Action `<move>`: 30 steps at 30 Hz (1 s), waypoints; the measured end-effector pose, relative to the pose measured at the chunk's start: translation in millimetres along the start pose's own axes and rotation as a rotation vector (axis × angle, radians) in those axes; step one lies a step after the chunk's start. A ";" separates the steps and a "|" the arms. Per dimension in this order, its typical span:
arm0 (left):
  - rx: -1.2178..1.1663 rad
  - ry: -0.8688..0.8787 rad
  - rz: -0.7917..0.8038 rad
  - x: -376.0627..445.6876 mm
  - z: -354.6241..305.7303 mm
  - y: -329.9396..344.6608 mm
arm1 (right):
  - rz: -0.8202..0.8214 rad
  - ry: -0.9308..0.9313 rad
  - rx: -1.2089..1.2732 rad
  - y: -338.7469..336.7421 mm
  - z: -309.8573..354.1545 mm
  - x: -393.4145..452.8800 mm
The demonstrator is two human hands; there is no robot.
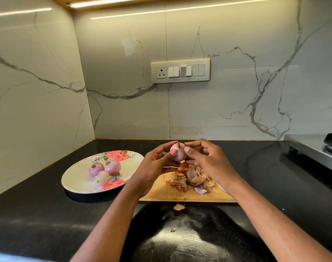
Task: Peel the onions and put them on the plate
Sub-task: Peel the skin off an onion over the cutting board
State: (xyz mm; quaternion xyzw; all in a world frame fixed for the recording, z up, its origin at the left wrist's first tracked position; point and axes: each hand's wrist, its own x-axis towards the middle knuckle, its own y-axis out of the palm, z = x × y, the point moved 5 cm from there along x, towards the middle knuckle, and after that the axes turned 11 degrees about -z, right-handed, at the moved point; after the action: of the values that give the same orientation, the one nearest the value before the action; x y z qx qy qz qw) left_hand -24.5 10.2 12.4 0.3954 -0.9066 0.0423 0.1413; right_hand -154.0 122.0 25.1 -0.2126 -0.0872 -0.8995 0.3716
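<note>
While both hands pinch it, the onion (177,152) sits between their grips.

Bright overhead strip light, countertop glare, fisheye edges

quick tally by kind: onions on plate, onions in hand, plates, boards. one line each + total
Peeled pink onions on the floral plate: 4
Pink onion held in both hands, left hand, right hand: 1
Floral plates: 1
Wooden cutting boards with the pile of skins: 1
Total: 7
</note>
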 end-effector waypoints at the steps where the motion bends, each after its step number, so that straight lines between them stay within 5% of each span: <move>1: 0.030 0.009 0.002 0.0 -0.6 0.3 | -0.001 -0.011 -0.019 0.1 0.6 -0.7; 30: -0.021 0.056 -0.041 0.8 -1.0 -3.8 | 0.051 0.071 0.066 -1.1 -2.6 1.2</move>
State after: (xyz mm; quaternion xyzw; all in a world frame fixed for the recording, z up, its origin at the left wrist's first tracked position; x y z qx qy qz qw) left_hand -22.1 7.2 13.5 0.4110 -0.8944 0.0412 0.1718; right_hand -156.3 121.2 23.2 -0.1704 -0.0981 -0.8933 0.4042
